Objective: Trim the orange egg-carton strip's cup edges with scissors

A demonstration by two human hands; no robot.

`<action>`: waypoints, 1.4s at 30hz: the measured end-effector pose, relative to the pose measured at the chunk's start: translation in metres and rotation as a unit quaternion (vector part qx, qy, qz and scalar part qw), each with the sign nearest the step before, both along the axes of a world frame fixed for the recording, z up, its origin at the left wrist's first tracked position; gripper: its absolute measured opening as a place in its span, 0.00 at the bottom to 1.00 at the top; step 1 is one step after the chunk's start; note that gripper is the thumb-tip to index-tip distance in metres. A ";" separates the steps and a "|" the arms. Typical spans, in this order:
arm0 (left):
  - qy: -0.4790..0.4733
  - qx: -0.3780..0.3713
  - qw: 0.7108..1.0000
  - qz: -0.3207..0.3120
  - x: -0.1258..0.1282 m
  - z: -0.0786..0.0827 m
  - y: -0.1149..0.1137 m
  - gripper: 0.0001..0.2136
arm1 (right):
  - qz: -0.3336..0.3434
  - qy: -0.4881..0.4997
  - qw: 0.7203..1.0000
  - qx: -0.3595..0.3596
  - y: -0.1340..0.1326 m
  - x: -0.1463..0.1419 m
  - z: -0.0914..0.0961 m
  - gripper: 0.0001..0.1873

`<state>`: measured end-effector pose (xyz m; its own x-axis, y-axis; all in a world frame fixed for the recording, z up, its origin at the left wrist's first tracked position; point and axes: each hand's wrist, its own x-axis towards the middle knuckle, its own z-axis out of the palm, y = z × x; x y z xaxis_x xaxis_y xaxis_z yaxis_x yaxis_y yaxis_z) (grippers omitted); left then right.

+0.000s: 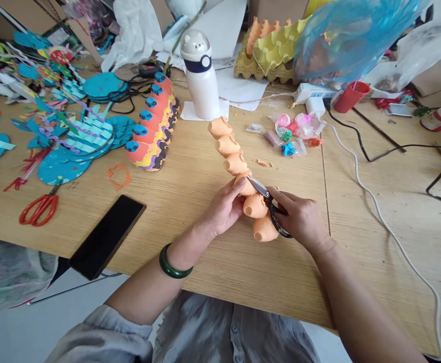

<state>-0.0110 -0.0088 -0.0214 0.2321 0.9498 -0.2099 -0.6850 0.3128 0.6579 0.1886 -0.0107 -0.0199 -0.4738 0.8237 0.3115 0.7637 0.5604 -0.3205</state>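
- The near edge of the surface (pixel 182 201) runs just before the person's grey shirt; one phone (pixel 109 234) lies aslant there, a corner jutting past it.
- Bare wood lies between the phone and the left hand (pixel 226 206), and more to the right, out to one white cable (pixel 375 204).
- Both forearms reach in over the near edge, converging; the left wrist wears one green bangle (pixel 175 262).
- The right hand (pixel 305 217) is closed round the handle of the black scissors (pixel 259 187), their blades pointing up and left against the strip.
- The left hand pinches the orange carton strip (pixel 255 205) between thumb and fingers; its six cups slant away in front of the person.
- One pair of red-handled scissors (pixel 43 204) lies left of the phone.
- Farther off are one painted strip (pixel 152 126), bearing six blue discs, and one white bottle (pixel 204 93), upright.
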 end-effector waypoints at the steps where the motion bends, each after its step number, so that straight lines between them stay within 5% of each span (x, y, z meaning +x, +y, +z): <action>1: 0.000 -0.002 1.000 0.000 0.000 0.000 0.000 0.15 | -0.002 0.018 1.000 -0.011 0.000 -0.001 0.000 0.23; 9: 0.007 -0.036 0.999 -0.015 -0.002 0.002 0.001 0.16 | 0.001 0.167 0.965 -0.202 0.001 -0.004 0.011 0.19; 17: -0.011 -0.061 0.996 -0.061 -0.004 0.003 0.002 0.18 | 0.001 0.336 0.800 -0.497 0.004 0.000 0.025 0.17; 22: -0.014 -0.068 0.996 -0.062 -0.004 0.006 0.002 0.17 | -0.006 0.363 0.753 -0.548 0.005 0.002 0.024 0.20; 25: -0.017 -0.073 0.996 -0.043 -0.005 0.007 0.002 0.15 | -0.005 0.356 0.776 -0.520 0.005 0.001 0.025 0.24; 30: -0.015 -0.103 0.995 0.003 -0.007 0.008 0.004 0.15 | 0.012 0.331 0.855 -0.400 0.007 0.001 0.026 0.26; 35: -0.009 -0.099 0.995 0.015 -0.008 0.012 0.003 0.15 | -0.101 0.144 0.955 -0.238 0.008 0.004 0.014 0.22; 42: -0.029 -0.074 0.996 0.035 -0.010 0.013 0.003 0.15 | -0.086 0.120 0.980 -0.134 0.002 0.001 0.010 0.22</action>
<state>-0.0211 -0.0055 -0.0085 0.1816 0.9239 -0.3369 -0.7446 0.3530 0.5665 0.1892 -0.0083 -0.0098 -0.2612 0.9523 0.1580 0.7240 0.3015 -0.6204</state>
